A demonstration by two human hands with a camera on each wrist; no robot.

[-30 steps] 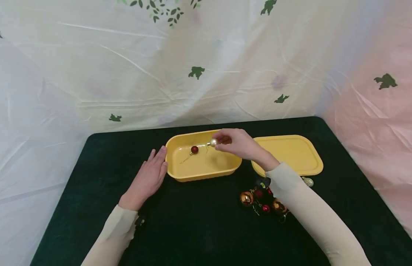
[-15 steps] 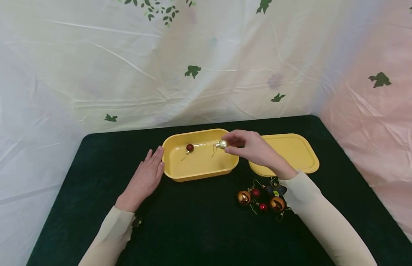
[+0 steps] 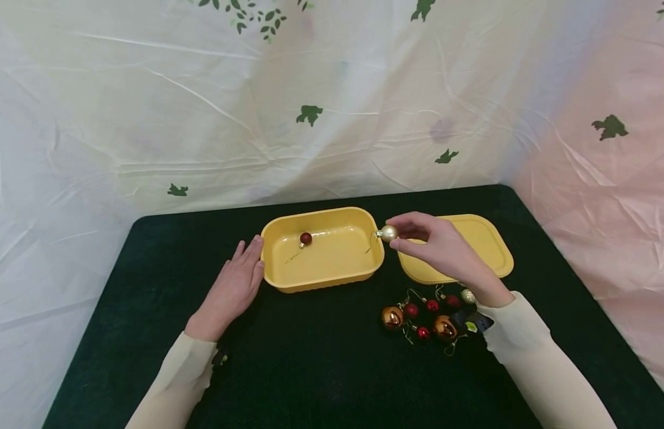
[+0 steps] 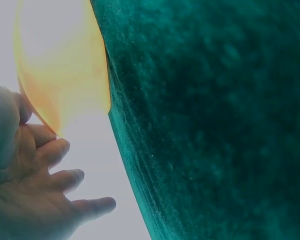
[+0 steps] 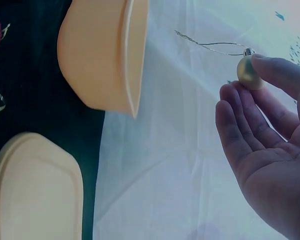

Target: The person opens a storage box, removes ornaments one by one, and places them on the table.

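Observation:
My right hand (image 3: pixel 441 247) pinches a small gold Christmas bauble (image 3: pixel 388 233) between thumb and fingers, just past the right rim of the yellow box (image 3: pixel 316 280). In the right wrist view the gold bauble (image 5: pixel 249 72) trails a thin gold string loop. Inside the box lies a dark red bauble (image 3: pixel 306 239) with its string. My left hand (image 3: pixel 230 286) rests with straight fingers against the box's left end. The left wrist view shows that hand (image 4: pixel 35 185) with its fingers touching the box wall (image 4: pixel 65 65).
A yellow lid (image 3: pixel 479 241) lies flat right of the box, partly behind my right hand. In front of it sits a cluster of several baubles: copper ones (image 3: pixel 392 317), red ones (image 3: pixel 423 333) and a pale gold one (image 3: pixel 468 296). Dark green cloth (image 3: pixel 310 369) covers the table.
My right hand has moved right with the gold bauble, from above the box's inside to beyond its right rim. More of the bauble cluster shows. My left hand has stayed at the box.

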